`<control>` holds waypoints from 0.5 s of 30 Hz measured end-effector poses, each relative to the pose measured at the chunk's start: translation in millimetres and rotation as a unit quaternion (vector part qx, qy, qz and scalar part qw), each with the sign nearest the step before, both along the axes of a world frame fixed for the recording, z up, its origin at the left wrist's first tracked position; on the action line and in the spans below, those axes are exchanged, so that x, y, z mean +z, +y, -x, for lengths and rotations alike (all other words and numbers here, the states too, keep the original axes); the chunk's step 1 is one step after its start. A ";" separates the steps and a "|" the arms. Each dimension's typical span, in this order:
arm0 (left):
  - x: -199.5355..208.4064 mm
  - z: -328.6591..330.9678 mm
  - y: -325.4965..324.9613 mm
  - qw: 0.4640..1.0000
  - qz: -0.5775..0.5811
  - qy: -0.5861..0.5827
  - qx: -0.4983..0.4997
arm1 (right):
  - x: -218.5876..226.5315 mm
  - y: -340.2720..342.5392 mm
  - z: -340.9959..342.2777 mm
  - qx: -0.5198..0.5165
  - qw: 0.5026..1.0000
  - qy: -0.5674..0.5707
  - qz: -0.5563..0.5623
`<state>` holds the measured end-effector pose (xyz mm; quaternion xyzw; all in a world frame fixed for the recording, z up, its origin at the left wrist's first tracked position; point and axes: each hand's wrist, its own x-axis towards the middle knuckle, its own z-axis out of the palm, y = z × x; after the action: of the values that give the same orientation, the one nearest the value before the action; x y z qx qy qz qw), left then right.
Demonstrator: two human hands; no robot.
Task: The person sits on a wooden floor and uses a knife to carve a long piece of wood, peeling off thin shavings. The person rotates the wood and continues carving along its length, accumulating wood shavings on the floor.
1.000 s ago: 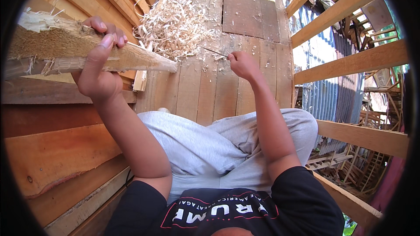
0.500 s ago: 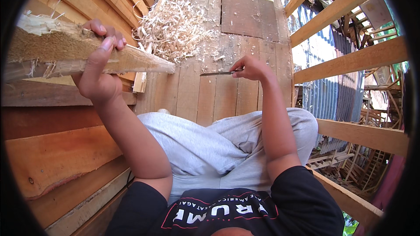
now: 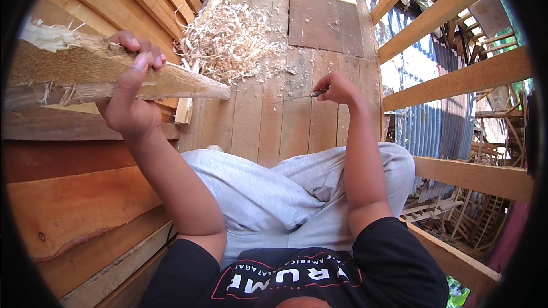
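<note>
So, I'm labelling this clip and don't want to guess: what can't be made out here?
All in the head view:
- Knife handle: mostly covered by the right grip.
- Knife's cutting edge: the blade is too thin and faint.
- Tapered timber, thick end: cut off by the dark left rim.
- Floorboards under the wood shavings: buried by the pile.
- Most of the feet: hidden by the grey trousers.

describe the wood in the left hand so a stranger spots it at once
Find the brown board wall on the left. Before it, the bare left hand grips a thick, rough, pale-brown wooden piece. Unlike that smoother wall, it has splintered edges and narrows to a tip pointing right.
</note>
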<state>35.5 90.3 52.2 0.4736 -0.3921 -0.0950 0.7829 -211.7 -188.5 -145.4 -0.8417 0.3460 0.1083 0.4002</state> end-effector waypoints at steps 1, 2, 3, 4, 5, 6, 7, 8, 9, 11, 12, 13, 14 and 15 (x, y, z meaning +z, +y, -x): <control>-0.4 -0.4 0.8 1.000 0.001 0.004 -0.003 | 1.1 -0.4 3.4 0.015 0.999 0.035 -0.001; -1.0 -0.9 1.9 1.000 0.003 0.007 -0.006 | 1.8 -0.7 5.7 0.031 0.997 0.069 -0.002; -0.1 -0.5 -0.2 1.000 0.016 0.014 -0.017 | -5.2 -5.2 11.7 -0.018 0.998 0.051 0.019; 0.7 0.1 -2.4 0.999 0.030 0.020 -0.028 | -16.7 -9.7 16.0 -0.066 0.996 0.034 0.041; 1.6 0.9 -4.6 0.998 0.044 0.027 -0.038 | -26.9 -15.3 21.6 -0.115 0.991 0.016 0.063; 1.3 0.5 -4.1 0.998 0.042 0.025 -0.035 | -24.8 -14.7 18.4 -0.142 0.987 -0.012 0.074; 1.0 0.4 -3.6 0.998 0.041 0.022 -0.032 | -22.8 -13.8 15.1 -0.168 0.981 -0.039 0.085; 0.7 0.3 -3.2 0.999 0.039 0.020 -0.030 | -20.5 -13.1 12.2 -0.195 0.974 -0.067 0.096; 0.1 -0.8 -1.5 0.999 0.038 0.018 -0.023 | -12.9 -9.6 7.2 -0.155 0.985 -0.051 0.055; -1.9 -2.9 3.1 0.999 0.033 0.014 -0.009 | 2.7 1.1 -1.9 -0.072 0.997 -0.017 -0.027; -0.5 -1.2 1.0 0.999 0.037 0.018 -0.012 | 0.0 1.7 -0.6 -0.035 0.999 0.000 -0.039; 1.0 1.1 -1.9 0.999 0.041 0.022 -0.014 | -9.4 1.7 0.5 0.003 0.999 0.017 -0.051; 2.4 2.9 -4.3 0.999 0.044 0.026 -0.016 | -18.7 1.5 1.7 0.040 0.997 0.034 -0.064; 2.4 2.7 -3.8 0.999 0.042 0.024 -0.013 | -21.8 7.1 -3.5 0.020 0.999 0.030 -0.007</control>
<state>32.8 86.5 54.6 0.4326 -0.3828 -0.1002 0.8101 -208.1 -181.4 -167.1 -0.8420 0.3401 0.1442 0.3931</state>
